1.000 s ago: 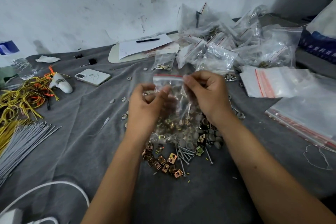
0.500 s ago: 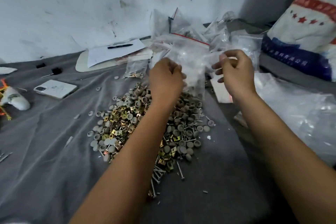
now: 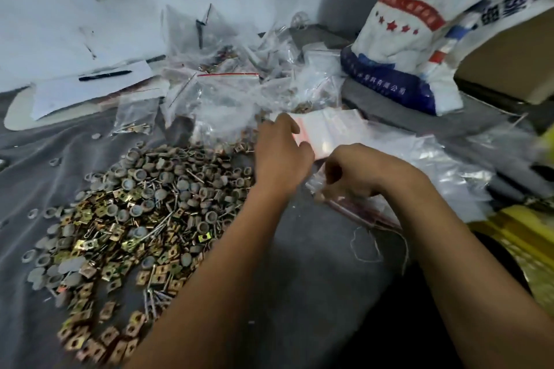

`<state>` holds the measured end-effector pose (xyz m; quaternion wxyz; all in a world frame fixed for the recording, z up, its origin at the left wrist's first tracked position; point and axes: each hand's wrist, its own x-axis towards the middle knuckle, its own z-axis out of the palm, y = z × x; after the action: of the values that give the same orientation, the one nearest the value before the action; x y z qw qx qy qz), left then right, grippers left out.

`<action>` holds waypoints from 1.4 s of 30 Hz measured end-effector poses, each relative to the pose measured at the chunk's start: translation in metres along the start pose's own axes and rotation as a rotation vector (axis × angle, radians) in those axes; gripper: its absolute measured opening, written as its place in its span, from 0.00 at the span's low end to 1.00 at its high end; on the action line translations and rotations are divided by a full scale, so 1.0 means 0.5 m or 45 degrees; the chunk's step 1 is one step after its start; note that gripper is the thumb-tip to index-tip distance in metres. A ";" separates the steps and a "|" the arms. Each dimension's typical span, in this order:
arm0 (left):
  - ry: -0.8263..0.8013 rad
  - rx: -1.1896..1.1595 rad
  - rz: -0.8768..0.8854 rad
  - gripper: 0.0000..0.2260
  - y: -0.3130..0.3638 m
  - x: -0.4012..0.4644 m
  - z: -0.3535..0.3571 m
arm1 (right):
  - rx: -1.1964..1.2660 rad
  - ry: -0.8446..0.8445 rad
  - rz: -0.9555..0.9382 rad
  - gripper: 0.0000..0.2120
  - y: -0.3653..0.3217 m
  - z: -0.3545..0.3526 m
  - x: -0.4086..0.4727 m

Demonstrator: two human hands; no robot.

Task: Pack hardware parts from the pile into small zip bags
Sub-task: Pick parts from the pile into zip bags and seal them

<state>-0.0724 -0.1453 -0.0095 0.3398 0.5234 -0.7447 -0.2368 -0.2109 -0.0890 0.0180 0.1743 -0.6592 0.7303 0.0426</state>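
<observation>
A wide pile of hardware parts (image 3: pixel 144 219) lies on the grey cloth: grey round caps, brass square clips and screws. To its right, my left hand (image 3: pixel 281 156) reaches to a small stack of empty zip bags (image 3: pixel 329 129) with red strips and pinches its near edge between finger and thumb. Just right of it, my right hand (image 3: pixel 362 171) has its fingers curled on the edge of a second stack of clear zip bags (image 3: pixel 356 210) lying under it. A heap of filled zip bags (image 3: pixel 239 93) sits behind the pile.
A large white and blue sack (image 3: pixel 419 39) stands at the back right beside a cardboard box (image 3: pixel 509 63). Paper with a black pen (image 3: pixel 105 75) lies on a board at the back left. Yellow packaging (image 3: pixel 524 234) is at the right edge. A thin wire loop (image 3: pixel 365 246) lies near my right forearm.
My hands have let go of the filled bag, which is no longer in them, and both moved right to the empty bag stacks. The view swung right, so the sack fills the corner.
</observation>
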 end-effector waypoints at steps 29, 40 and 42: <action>0.683 -0.375 -0.645 0.07 -0.249 -0.298 -0.556 | 1.219 0.335 -0.922 0.08 -0.439 0.057 -0.063; 0.708 0.756 -0.411 0.10 -0.176 -0.328 -0.492 | 1.336 0.156 -0.886 0.23 -0.563 0.132 -0.056; 0.655 0.726 -0.311 0.11 -0.188 -0.318 -0.420 | 1.157 0.252 -0.759 0.22 -0.547 0.142 -0.032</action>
<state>0.1793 -0.0271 0.0208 0.3254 0.7235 -0.6036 0.0794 0.0715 -0.0877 0.0024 0.3761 -0.6967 0.4699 -0.3902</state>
